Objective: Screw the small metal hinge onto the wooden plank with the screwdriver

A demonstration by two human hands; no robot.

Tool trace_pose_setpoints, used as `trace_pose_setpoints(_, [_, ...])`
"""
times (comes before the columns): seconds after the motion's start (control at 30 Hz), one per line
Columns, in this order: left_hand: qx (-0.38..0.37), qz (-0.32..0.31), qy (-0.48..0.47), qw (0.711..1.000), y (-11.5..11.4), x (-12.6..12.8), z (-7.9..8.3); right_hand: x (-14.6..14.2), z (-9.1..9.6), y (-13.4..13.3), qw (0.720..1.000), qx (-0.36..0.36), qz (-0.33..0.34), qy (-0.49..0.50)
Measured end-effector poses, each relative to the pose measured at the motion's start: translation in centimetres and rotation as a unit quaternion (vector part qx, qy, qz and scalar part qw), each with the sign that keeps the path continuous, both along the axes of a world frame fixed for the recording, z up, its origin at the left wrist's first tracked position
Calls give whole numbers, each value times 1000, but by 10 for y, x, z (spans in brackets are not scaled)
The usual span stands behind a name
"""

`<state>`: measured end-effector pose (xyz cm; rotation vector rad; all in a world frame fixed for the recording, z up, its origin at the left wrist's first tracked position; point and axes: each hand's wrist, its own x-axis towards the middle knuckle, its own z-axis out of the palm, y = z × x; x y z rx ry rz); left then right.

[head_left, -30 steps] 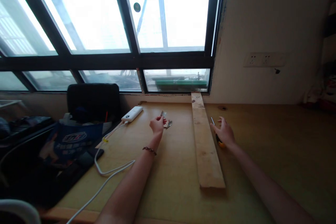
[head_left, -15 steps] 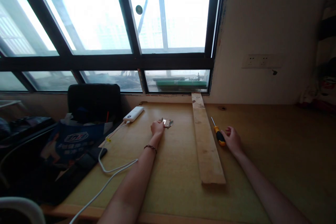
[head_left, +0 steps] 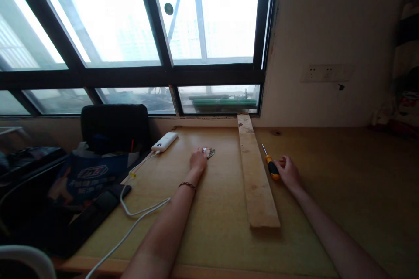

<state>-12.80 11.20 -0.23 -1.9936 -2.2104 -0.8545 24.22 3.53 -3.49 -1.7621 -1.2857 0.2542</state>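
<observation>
My left hand point(head_left: 198, 159) rests on the wooden table point(head_left: 212, 209), its fingers curled over a small pile of metal pieces point(head_left: 208, 152); I cannot make out whether it grips one. A long wooden plank point(head_left: 255, 174) lies between my hands, running from the window sill toward me. Right of the plank lies a screwdriver point(head_left: 270, 167) with a yellow and black handle. My right hand point(head_left: 288, 171) is beside that handle, fingers curled and touching it, the tool flat on the table.
A white power bank point(head_left: 164, 141) with a white cable point(head_left: 137, 209) lies at the table's left. A black chair point(head_left: 114, 126) and a blue bag point(head_left: 88, 174) stand left of the table. A wall socket point(head_left: 324, 73) is on the right wall.
My left hand came down from holding a metal piece in the air to the pile. My right hand shifted from above the screwdriver to beside its handle.
</observation>
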Motion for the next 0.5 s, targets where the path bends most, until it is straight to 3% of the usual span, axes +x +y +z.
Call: trace_pose_setpoints(0.5, [-7, 20, 35, 999, 4, -2, -4, -5, 5, -4, 1000, 11, 15, -14])
